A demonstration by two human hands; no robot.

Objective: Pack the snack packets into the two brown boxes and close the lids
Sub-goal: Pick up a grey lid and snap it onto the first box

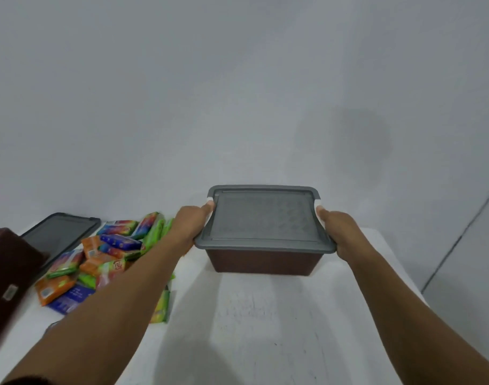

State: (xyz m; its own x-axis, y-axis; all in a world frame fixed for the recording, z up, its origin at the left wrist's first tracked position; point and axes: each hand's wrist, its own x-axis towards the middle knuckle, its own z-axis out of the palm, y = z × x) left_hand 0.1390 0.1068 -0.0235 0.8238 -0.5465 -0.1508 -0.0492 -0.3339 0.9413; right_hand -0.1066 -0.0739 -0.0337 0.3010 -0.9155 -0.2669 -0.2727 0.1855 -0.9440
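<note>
One brown box (pixel 262 262) is sitting closed on the surface (pixel 265 315), the left grip (pixel 192 226) and right grip (pixel 339 229) clasping the side edges of its lid (pixel 262 218). Many snack packets (pixel 99 259) are lying loose beside the second box (pixel 7 273) and the spare lid (pixel 57 237), so most of the packing is seemingly remaining.

A lidded box (pixel 261 262) stands on the table (pixel 265 315) toward its far middle with its lid (pixel 265 218) on top; the left hand (pixel 189 226) grips the lid's left edge and the right hand (pixel 339 232) grips its right edge. To the left of that box a heap of snack packets (pixel 104 254) lies on the table, partly under the left forearm, and behind the heap, at the far left, a loose lid (pixel 58 234) lies flat. A second box (pixel 7 273) sits at the left edge, nearer than the loose lid and just beside the heap, and a wall (pixel 237 93) rises behind the table.
</note>
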